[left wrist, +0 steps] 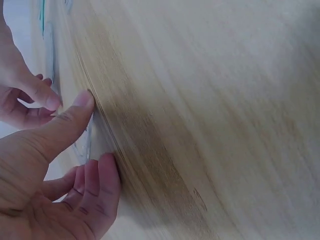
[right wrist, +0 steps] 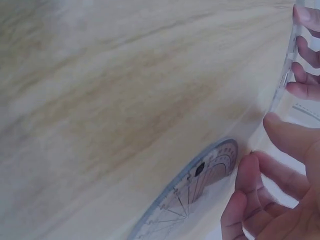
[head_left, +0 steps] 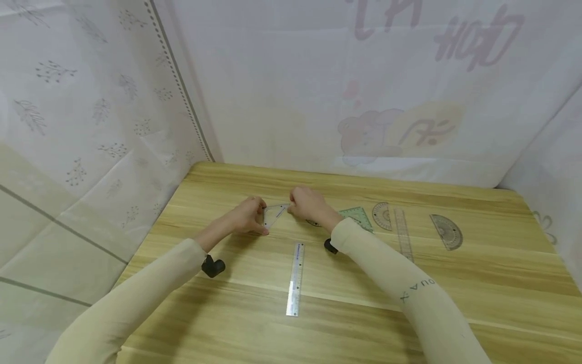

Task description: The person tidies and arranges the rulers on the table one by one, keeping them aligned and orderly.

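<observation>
A small clear set square (head_left: 274, 215) is held between my two hands at the back left of the table. My left hand (head_left: 247, 216) grips its left side, thumb at the near corner and fingers at the far one. At the right corner, my right hand (head_left: 310, 206) pinches the tip between thumb and fingers. The left wrist view shows the set square (left wrist: 84, 144) edge-on, partly behind the left fingers. Under the right wrist lies a clear protractor (right wrist: 190, 187), mostly hidden in the head view. A clear ruler (head_left: 295, 279) lies lengthwise in front of both hands.
To the right lie a green set square (head_left: 356, 214), partly behind the right forearm, a protractor (head_left: 382, 216), a clear ruler (head_left: 402, 232) and another protractor (head_left: 447, 232). Printed cloth (head_left: 291, 101) hangs behind the wooden table (head_left: 500, 273) and along its sides.
</observation>
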### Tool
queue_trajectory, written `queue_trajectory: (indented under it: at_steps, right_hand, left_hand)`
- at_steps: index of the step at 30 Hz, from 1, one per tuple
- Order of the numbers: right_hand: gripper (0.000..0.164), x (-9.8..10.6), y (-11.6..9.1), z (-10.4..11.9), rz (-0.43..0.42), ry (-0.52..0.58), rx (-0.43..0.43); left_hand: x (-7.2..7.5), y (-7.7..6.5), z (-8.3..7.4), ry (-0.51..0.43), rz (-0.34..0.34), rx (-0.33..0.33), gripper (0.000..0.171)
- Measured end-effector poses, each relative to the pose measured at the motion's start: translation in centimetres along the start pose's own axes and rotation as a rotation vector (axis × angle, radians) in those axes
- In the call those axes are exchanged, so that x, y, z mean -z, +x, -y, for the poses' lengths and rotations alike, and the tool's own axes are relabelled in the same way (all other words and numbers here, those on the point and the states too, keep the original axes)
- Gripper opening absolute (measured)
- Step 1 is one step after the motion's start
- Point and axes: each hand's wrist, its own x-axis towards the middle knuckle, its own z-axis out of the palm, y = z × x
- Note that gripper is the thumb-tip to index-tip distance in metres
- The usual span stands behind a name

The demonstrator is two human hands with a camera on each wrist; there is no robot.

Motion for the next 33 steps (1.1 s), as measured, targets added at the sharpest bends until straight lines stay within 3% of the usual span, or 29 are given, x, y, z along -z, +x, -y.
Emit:
queue_trajectory:
  at_steps: [4,10,17,21,33]
  right_hand:
    - [0.023,0.0,0.0,0.0,0.011,0.02,0.006]
    - [0.033,0.1,0.1,-0.2,0.021,0.053,0.036]
    - [0.043,-0.1,0.3,-1.0,0.044,0.118,0.059]
    - [0.048,0.0,0.3,-1.0,0.054,0.139,0.062]
    - [0.04,-0.1,0.7,-1.0,0.048,0.171,0.086]
  left_hand:
    - [0.0,0.2,0.3,-0.002,0.001,-0.01,0.075]
    - [-0.3,0.1,0.6,-0.054,-0.017,-0.021,0.064]
    - [-0.6,-0.5,0.6,-0.075,-0.046,0.034,0.084]
    - [-0.6,-0.4,0.6,-0.064,-0.038,0.061,0.083]
    - [-0.2,-0.1,0.6,-0.028,-0.037,0.055,0.073]
